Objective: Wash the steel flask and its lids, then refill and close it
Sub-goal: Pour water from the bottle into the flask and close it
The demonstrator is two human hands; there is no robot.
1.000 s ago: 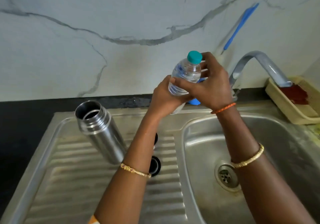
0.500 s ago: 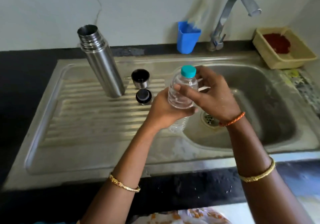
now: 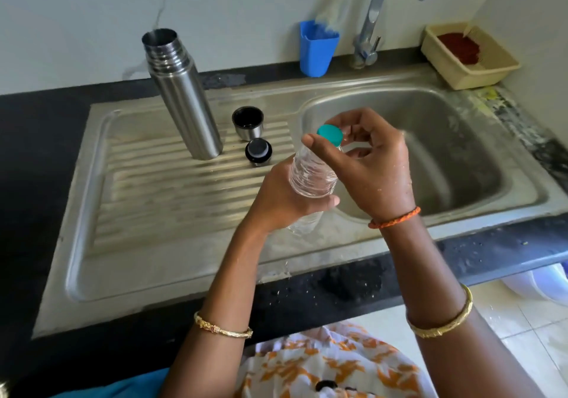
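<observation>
You are gripping a clear bottle (image 3: pixel 312 176) around its body with your left hand (image 3: pixel 282 198), fingers curled round it, holding it tilted over the edge between the drainboard (image 3: pixel 147 201) and the basin (image 3: pixel 461 139). Your right hand (image 3: pixel 368 164) is pinching the teal cap (image 3: pixel 329 133) between thumb and fingertips, and the cap is sitting on the bottle's neck.

The flask (image 3: pixel 181 96) is standing upright and uncapped on the drainboard, well apart from both hands. Just beside its base, the cup lid (image 3: pixel 248 122) is resting mouth-up, and the black stopper (image 3: pixel 258 151) is lying in front of that, touching or nearly touching it.

At the back a blue cup (image 3: pixel 318 50) is sitting left of the tap (image 3: pixel 378 13), and a beige tray (image 3: pixel 470 59) with something red inside is sitting at the basin's far right corner.
</observation>
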